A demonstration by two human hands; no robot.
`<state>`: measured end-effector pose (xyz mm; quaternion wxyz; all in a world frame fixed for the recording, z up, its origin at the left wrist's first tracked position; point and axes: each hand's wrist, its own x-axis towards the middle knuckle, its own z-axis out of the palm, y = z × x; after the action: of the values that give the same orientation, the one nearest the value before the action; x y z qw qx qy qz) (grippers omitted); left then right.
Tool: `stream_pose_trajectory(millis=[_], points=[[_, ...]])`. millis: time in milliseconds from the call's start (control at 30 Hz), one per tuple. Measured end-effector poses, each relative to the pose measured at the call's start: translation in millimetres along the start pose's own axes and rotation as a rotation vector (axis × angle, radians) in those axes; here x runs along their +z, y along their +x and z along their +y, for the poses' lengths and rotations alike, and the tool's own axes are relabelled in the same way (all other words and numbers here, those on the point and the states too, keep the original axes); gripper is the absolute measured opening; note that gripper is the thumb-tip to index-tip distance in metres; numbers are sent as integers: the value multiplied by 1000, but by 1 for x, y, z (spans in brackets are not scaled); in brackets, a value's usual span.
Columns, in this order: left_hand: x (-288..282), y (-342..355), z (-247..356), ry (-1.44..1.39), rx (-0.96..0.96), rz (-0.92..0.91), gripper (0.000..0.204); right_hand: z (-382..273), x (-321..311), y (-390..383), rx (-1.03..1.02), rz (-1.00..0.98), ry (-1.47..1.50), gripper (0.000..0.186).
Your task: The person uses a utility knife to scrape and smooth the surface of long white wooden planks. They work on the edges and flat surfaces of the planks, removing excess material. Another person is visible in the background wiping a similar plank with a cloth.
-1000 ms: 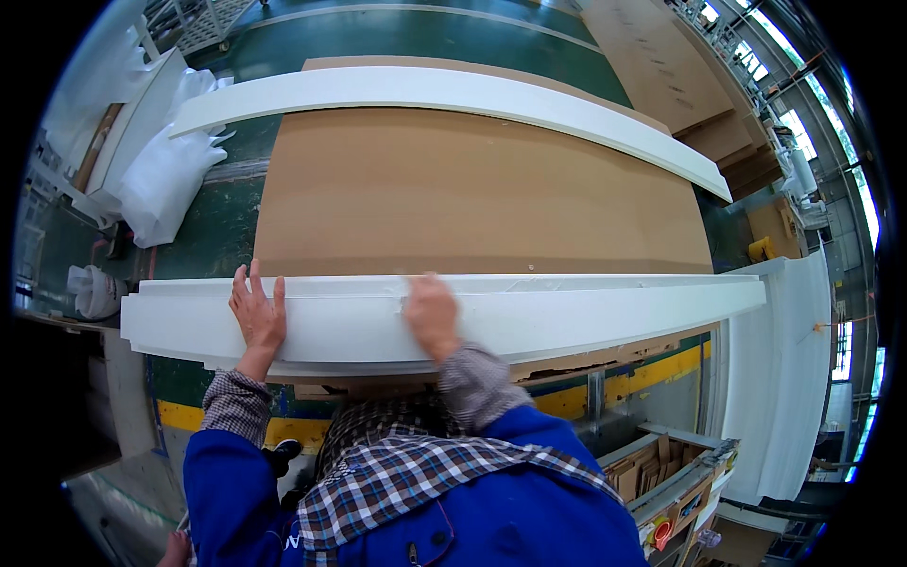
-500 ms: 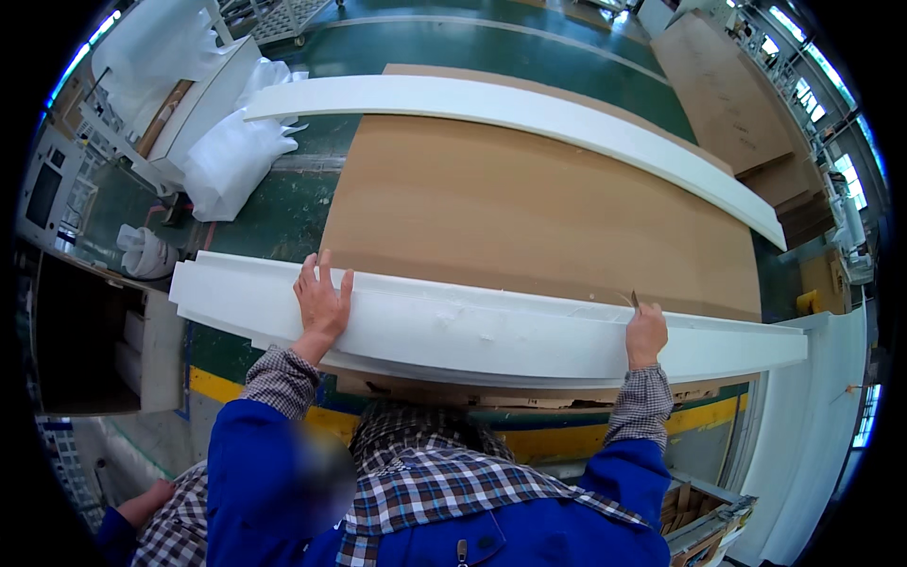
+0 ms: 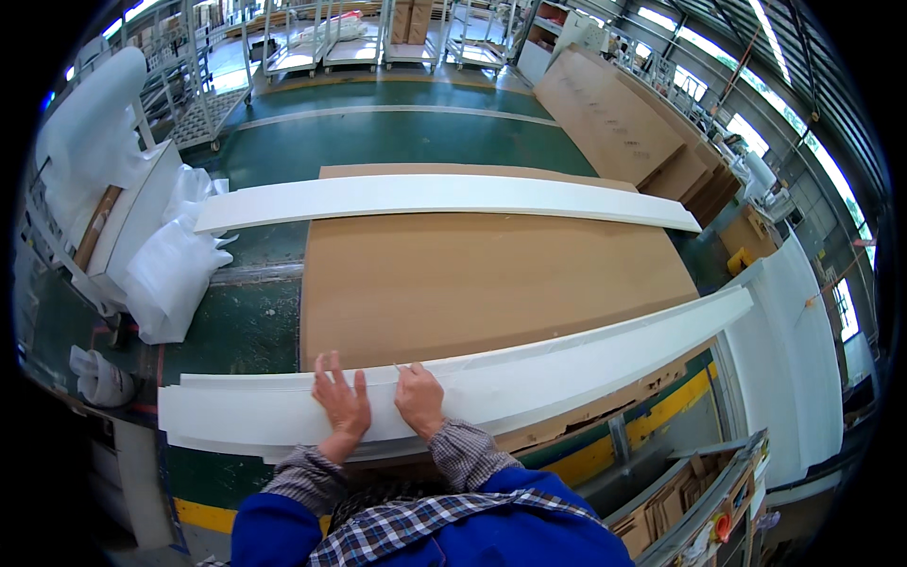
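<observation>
My left hand (image 3: pixel 342 402) rests on long, stacked white boards (image 3: pixel 539 378) along the near side, fingers spread near their far edge. Just right of it, my right hand (image 3: pixel 419 402) is closed round a small blade (image 3: pixel 399 370), whose tip shows at the boards' far edge. Beyond them lies a brown cardboard sheet (image 3: pixel 472 279), with another long white board (image 3: pixel 435 192) across its back part.
A white cart with plastic wrap (image 3: pixel 175 274) stands left. Large cardboard sheets (image 3: pixel 614 118) lie back right, wheeled racks (image 3: pixel 293 47) behind. A bin of cardboard scraps (image 3: pixel 666 510) is below right, beside a white padded surface (image 3: pixel 794 369).
My right hand moved to the right, then came back left beside my left hand. My left hand stays on the boards. The view has tilted up, showing more racks at the back.
</observation>
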<state>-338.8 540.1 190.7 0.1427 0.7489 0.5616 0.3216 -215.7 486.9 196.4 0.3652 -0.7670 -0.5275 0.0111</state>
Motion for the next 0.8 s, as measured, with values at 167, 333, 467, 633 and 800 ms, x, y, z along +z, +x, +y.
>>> stream_pose_trajectory(millis=[167,333,467,633,800], points=[[-12,-6,-19,-459,21,54,48,-47,33,-8,-87,-51,93,11],[-71,-1,-83,-215,162,-157,44,23,-11,-6,-8,169,-65,10],[-112,17,-169,103,130,-42,44,134,-90,-5,281,374,-360,26],[-124,19,-150,278,140,-56,50,169,-125,-4,327,373,-573,14],[-127,15,-155,306,104,-76,55,83,-55,-13,139,243,-304,13]])
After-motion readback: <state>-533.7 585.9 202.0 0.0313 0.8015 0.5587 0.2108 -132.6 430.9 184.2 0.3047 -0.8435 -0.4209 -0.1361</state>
